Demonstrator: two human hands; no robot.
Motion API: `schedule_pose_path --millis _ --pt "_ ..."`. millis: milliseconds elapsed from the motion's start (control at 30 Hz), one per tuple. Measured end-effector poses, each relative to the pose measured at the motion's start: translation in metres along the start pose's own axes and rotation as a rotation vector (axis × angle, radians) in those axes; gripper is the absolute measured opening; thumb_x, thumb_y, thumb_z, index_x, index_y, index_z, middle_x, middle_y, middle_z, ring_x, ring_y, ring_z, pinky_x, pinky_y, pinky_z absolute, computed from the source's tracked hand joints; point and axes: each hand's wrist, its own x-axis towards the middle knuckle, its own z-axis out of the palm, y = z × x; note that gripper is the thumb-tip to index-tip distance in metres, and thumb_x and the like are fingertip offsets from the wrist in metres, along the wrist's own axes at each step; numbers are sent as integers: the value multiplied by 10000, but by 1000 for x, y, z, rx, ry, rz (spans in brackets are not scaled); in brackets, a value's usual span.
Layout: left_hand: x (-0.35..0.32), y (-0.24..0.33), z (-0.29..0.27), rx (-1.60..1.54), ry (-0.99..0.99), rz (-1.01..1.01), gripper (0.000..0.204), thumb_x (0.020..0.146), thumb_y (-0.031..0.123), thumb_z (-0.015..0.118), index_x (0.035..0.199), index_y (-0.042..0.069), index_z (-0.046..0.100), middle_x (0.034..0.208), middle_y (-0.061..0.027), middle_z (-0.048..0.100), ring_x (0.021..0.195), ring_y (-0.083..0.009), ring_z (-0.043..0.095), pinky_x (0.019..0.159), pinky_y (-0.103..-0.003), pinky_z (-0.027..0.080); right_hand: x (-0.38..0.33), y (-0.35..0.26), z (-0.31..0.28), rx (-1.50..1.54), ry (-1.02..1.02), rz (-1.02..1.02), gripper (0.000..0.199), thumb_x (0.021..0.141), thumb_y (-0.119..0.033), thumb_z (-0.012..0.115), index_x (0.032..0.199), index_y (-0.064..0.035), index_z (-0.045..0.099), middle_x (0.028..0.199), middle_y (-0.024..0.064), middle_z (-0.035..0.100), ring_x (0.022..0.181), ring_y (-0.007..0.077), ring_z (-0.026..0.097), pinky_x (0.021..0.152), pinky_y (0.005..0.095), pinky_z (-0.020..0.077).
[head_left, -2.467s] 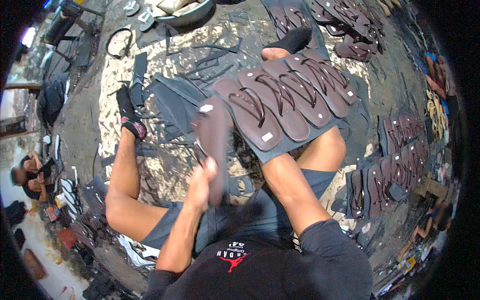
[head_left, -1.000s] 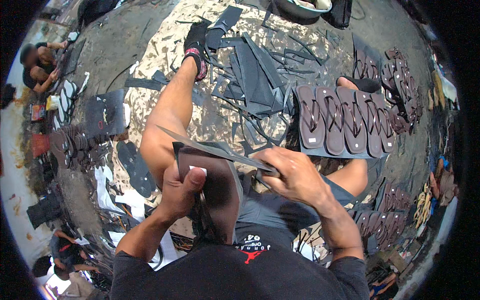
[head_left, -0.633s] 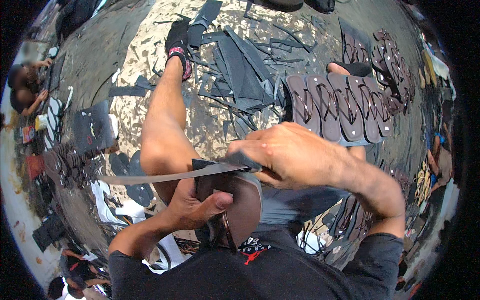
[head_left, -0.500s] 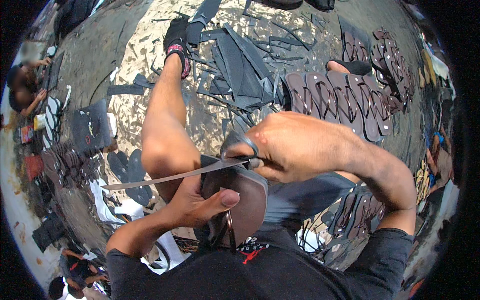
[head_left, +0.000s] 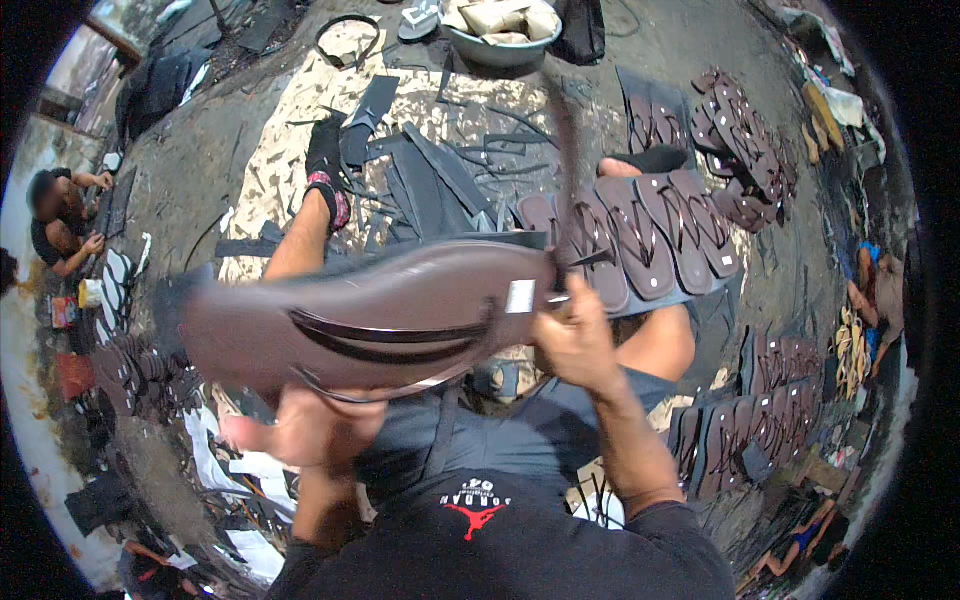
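Observation:
A brown flip-flop (head_left: pixel 390 285) with a glossy dark strap and a white sticker is held sideways in front of me, blurred by motion. My left hand (head_left: pixel 320 425) grips its lower edge from below; the fingers are partly hidden and the thumb sticks out. At the stickered end, my right hand (head_left: pixel 580 340) is closed around something I cannot make out, with a small shiny bit showing at the fingers. From that same spot a long dark strip (head_left: pixel 563 170) rises, smeared by motion. Whether it is still joined to the sole cannot be seen.
Finished-looking flip-flops (head_left: pixel 650 235) lie in a row at my right leg, with more in a pile (head_left: pixel 740 130) beyond. Black offcuts (head_left: pixel 430 180) cover the ground ahead. A grey basin (head_left: pixel 500 45) stands at the far side. A person (head_left: pixel 65 220) sits at far left.
The flip-flop has turned from upright near my chest to sideways and moved up. My left hand now holds its lower edge. The strip swings from leftward to upward, and my right arm has drawn back.

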Motion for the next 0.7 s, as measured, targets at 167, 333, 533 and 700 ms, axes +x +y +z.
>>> schedule_pose_path --millis 167,333,533,700 --pt "-47 -60 -25 120 418 -21 633 972 559 602 1462 176 486 1420 -43 572 1332 -263 518 1159 -494 393 -3 11 61 -49 176 -543 487 894 -6 710 1354 24 552 1142 121 664 897 131 646 784 273 529" --pt "-57 -72 -34 69 596 -218 573 1010 551 545 1403 134 537 1358 -29 619 1226 -219 597 1071 -417 471 -30 28 61 -174 77 -389 503 863 -90 721 1337 -64 557 1200 179 660 1050 398 667 863 442 564" --pt "-71 -68 -27 180 755 -238 533 1018 518 560 1358 107 544 1260 -45 642 1159 -221 615 1028 -399 491 -73 64 52 -433 48 -192 451 795 14 705 1228 -66 605 1103 147 687 922 362 684 795 433 564" --pt "-98 -61 -56 147 719 -332 494 1020 351 610 1386 48 473 1214 -94 627 1079 -247 657 947 -448 555 -40 38 60 -477 -55 -263 480 796 -117 744 1238 -75 562 953 175 648 878 410 668 726 497 562"
